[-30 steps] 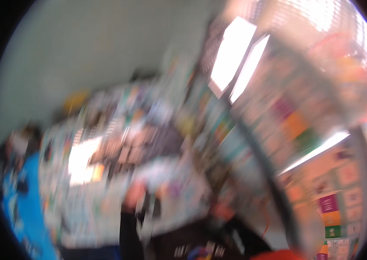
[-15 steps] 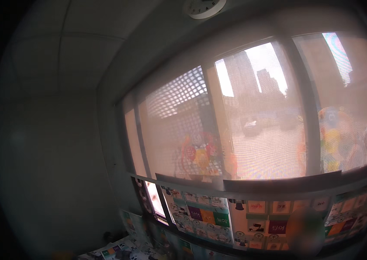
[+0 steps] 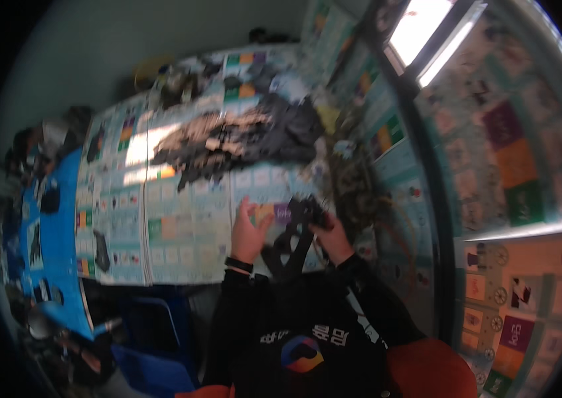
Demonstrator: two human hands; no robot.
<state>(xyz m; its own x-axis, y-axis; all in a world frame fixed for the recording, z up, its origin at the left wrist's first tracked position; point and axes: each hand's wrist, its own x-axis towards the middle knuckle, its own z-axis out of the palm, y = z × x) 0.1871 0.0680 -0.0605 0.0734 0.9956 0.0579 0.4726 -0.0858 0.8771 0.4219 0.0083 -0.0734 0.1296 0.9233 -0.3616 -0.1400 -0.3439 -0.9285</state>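
Note:
My left hand (image 3: 249, 235) hovers over the table edge with its fingers spread and nothing in them. Close to its right is a floppy dark grey piece with large holes (image 3: 289, 249), which hangs down in front of my chest. The right hand (image 3: 332, 240) is closed on the upper right side of this piece, with its fingers partly hidden behind dark material. Motion blurs the piece, so its material cannot be made out. Beyond both hands lies a long heap of flat dark grey pieces (image 3: 287, 129), some with brownish sunlit parts.
The table (image 3: 188, 255) is covered in printed sheets. A bundle of tangled scraps (image 3: 354, 189) lies against the wall at right, below the window. At left stand a blue-topped table (image 3: 68, 219) and a blue chair (image 3: 155, 358). A person's arm (image 3: 88, 358) shows at lower left.
The view has swung down from the window blind and ceiling to the table. Both my hands and the dark holed piece are now in sight; none of them was before.

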